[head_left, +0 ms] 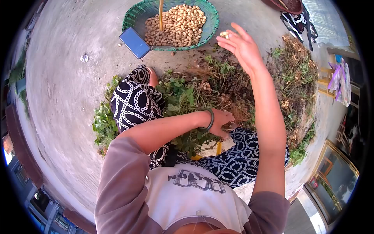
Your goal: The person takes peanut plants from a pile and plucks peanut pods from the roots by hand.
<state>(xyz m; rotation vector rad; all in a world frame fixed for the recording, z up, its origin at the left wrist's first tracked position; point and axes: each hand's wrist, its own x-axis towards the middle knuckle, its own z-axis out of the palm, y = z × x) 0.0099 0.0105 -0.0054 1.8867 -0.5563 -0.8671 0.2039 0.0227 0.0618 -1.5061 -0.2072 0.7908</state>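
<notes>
My right hand (242, 46) is raised to the right of a green woven basket (212, 23), with pale peanuts (224, 34) at its fingertips and some fingers stretched out. Many peanuts (181, 23) lie in the basket. My left hand (221, 122), with a dark green bangle (210, 120) at the wrist, is low over my lap. Its fingers are closed around the roots of leafy peanut plants (181, 95); the fingertips are partly hidden among them.
A phone (134, 43) leans at the basket's lower left rim. Pulled plants (294, 78) with peanuts lie in a heap at the right. Green leaves (104, 126) lie beside my patterned trouser leg. A framed picture (335, 181), a stool (325, 82) and plastic bags (341, 84) stand far right.
</notes>
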